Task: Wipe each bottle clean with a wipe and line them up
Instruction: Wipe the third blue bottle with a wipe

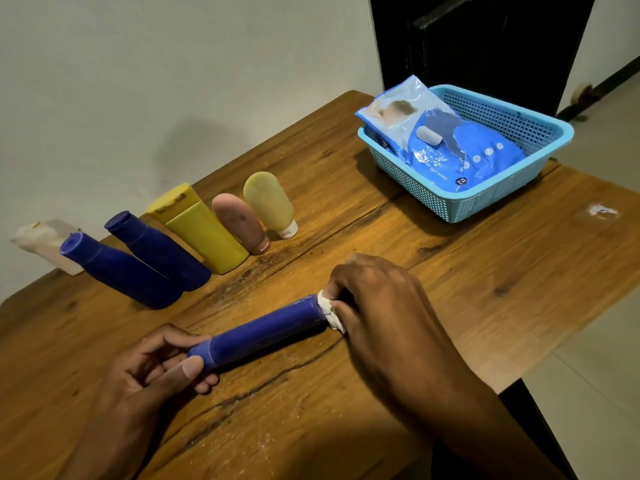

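Note:
A long blue bottle (263,332) is held lying across the middle of the wooden table (485,271). My left hand (152,368) grips its capped end. My right hand (377,299) presses a crumpled white wipe (330,311) against its other end. Behind, several bottles lie side by side along the wall: a white one (41,242), two dark blue ones (121,271) (159,251), a yellow one (199,228), a pink one (240,223) and a pale yellow one (270,202).
A light blue plastic basket (519,133) at the back right holds a blue pack of wet wipes (450,143). A white scrap (602,211) lies near the right table edge. A wall runs behind the table; a dark door stands beyond the basket.

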